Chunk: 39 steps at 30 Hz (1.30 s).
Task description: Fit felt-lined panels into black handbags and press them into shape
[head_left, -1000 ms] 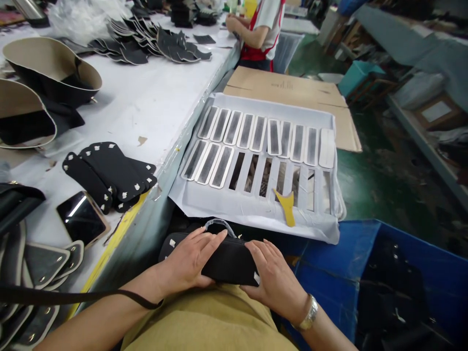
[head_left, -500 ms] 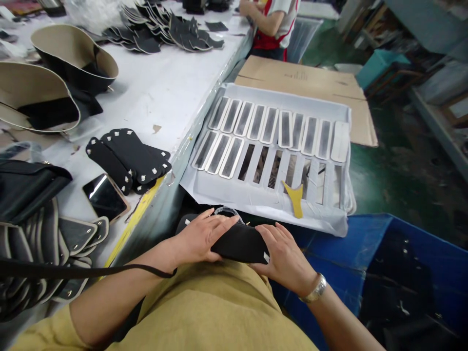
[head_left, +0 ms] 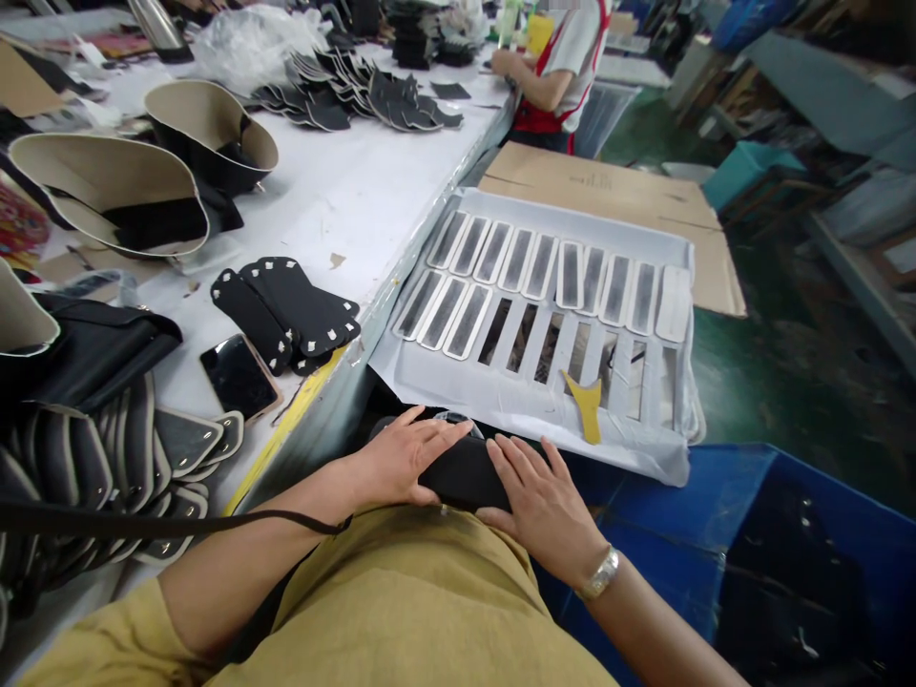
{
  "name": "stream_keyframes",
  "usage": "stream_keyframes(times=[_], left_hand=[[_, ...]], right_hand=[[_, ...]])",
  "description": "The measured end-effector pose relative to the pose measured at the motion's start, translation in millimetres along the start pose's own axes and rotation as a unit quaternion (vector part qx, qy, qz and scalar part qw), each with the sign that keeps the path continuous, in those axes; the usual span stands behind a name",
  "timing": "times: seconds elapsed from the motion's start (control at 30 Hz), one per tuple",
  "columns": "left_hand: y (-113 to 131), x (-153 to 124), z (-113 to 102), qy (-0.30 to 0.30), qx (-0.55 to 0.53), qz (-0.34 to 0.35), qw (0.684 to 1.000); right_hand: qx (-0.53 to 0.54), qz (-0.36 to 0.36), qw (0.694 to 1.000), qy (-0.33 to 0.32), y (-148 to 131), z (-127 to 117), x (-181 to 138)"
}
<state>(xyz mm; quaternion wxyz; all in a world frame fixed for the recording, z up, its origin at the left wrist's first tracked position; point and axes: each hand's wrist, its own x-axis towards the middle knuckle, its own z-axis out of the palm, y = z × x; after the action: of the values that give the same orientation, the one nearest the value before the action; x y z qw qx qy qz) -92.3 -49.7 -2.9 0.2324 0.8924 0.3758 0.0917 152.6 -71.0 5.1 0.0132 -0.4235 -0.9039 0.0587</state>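
Black piece (head_left: 465, 474), 1: near centre, just before the yellow shirt (head_left: 429, 592). Left hand (head_left: 409, 460): gripping it, fingers over the top, thumb on the near side. Right hand (head_left: 535, 496): gripping its right end, fingers slightly spread. Pale tray (head_left: 422, 372), beyond: 3 framed strips (head_left: 433, 320) in near row, left; yellow tool (head_left: 588, 410), 1, near side.
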Motion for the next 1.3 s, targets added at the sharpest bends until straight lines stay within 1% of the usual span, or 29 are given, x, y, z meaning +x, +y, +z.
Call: stream_keyframes(times=[0.1,0.17,0.23,0.3,0.37,0.43,0.5,0.63,0.7,0.83,0.9,1.1,1.3], left_hand=[[-11,-18,-12,0.022,-0.02,-0.036,0.999],[-20,-36,-21,0.05,-0.052,-0.1,0.992],[-29,-55,-24,0.086,-0.102,-0.185,0.974],[-36,-69,-19,0.121,-0.169,-0.246,0.947],[-39,-75,-8,0.142,-0.243,-0.265,0.922],[-40,-77,5,0.151,-0.3,-0.263,0.904],[-40,-76,14,0.154,-0.327,-0.258,0.896],[-43,-79,20,0.134,-0.335,-0.237,0.902],[-46,-81,22,0.125,-0.33,-0.238,0.905],[-55,-82,28,0.124,-0.348,-0.235,0.899],[-60,-80,31,0.127,-0.357,-0.225,0.898],[-72,-77,34,0.148,-0.33,-0.189,0.913],[-71,-80,40,0.159,-0.355,-0.181,0.903]], right_hand=[[-0.021,-0.008,1.0,0.006,-8,6,4],[-0.033,-0.013,0.999,0.007,-11,9,6],[-0.044,-0.018,0.999,0.005,-14,11,9],[-0.054,-0.026,0.998,0.006,-17,12,13],[-0.06,-0.033,0.998,0.012,-22,14,18],[-0.062,-0.037,0.997,0.022,-28,15,24],[-0.061,-0.041,0.997,0.031,-33,16,31],[-0.058,-0.063,0.996,0.039,-41,18,45],[-0.052,-0.075,0.995,0.04,-44,20,53],[-0.033,-0.085,0.995,0.029,-52,24,68],[-0.023,-0.091,0.995,0.016,-56,24,75],[-0.009,-0.081,0.997,-0.016,-65,24,87],[-0.017,-0.069,0.997,-0.032,-70,26,87]])
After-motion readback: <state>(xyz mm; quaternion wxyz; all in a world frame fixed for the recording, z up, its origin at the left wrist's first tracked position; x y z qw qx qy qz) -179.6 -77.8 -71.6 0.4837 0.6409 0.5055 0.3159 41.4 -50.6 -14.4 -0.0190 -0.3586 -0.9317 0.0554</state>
